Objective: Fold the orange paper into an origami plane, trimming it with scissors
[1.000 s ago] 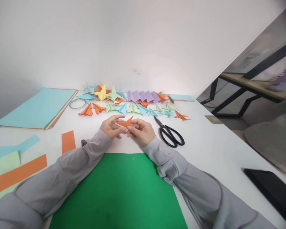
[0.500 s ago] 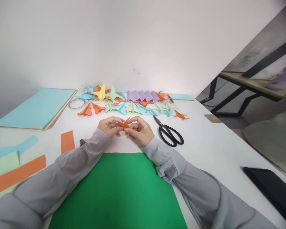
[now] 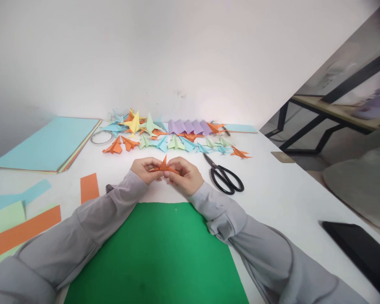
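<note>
Between my two hands is a small folded orange paper piece (image 3: 164, 165), its point standing upward. My left hand (image 3: 146, 169) pinches its left side, and my right hand (image 3: 184, 175) pinches its right side. Both hands are above the white table, just beyond the far edge of a green sheet (image 3: 164, 253). Behind them lies a row of folded paper pieces in orange, green, blue and yellow, with a pleated purple paper (image 3: 189, 127) among them. Black-handled scissors (image 3: 223, 174) lie to the right of my right hand.
A stack of coloured sheets (image 3: 47, 143) lies at the back left, beside a wire coil (image 3: 101, 137). Orange strips (image 3: 89, 188), blue and green scraps are at the left. A black flat device (image 3: 357, 249) rests at the right edge. A white wall (image 3: 183, 59) rises behind.
The orange piece has turned, so its point, which leaned right, now stands nearly upright. The fingers of both hands have shifted slightly around it.
</note>
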A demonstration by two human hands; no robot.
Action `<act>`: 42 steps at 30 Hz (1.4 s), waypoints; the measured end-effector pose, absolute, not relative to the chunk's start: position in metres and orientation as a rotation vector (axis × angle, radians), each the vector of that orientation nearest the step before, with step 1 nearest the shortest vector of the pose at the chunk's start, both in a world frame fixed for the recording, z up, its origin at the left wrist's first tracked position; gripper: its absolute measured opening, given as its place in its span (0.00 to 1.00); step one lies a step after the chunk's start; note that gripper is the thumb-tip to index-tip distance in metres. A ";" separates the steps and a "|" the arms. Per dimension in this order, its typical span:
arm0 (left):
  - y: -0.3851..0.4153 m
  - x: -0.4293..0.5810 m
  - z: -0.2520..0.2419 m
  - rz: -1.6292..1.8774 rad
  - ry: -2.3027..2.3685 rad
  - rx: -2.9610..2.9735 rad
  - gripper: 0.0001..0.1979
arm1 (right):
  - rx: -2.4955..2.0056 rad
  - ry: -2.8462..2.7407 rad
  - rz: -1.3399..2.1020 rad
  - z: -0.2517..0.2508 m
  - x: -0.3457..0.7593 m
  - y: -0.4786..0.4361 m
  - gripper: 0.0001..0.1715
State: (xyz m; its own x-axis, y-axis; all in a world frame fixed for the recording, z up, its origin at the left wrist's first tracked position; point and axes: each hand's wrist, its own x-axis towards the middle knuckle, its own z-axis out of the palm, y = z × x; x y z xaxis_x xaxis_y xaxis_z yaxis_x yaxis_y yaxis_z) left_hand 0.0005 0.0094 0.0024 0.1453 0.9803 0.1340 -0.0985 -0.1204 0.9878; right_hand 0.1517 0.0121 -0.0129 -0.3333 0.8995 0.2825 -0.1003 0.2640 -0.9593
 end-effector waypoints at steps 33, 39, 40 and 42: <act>0.014 -0.003 0.015 0.992 1.106 1.074 0.09 | -0.748 -1.365 1.597 -0.010 0.153 0.020 0.20; 0.014 -0.001 0.021 0.962 1.180 1.057 0.08 | -0.798 -1.243 1.617 -0.006 0.153 0.020 0.17; 0.015 -0.001 0.021 0.957 1.189 1.028 0.09 | -0.804 -1.232 1.611 -0.005 0.153 0.020 0.17; 0.016 -0.001 0.020 0.956 1.191 0.965 0.10 | -0.807 -1.222 1.599 -0.005 0.153 0.020 0.16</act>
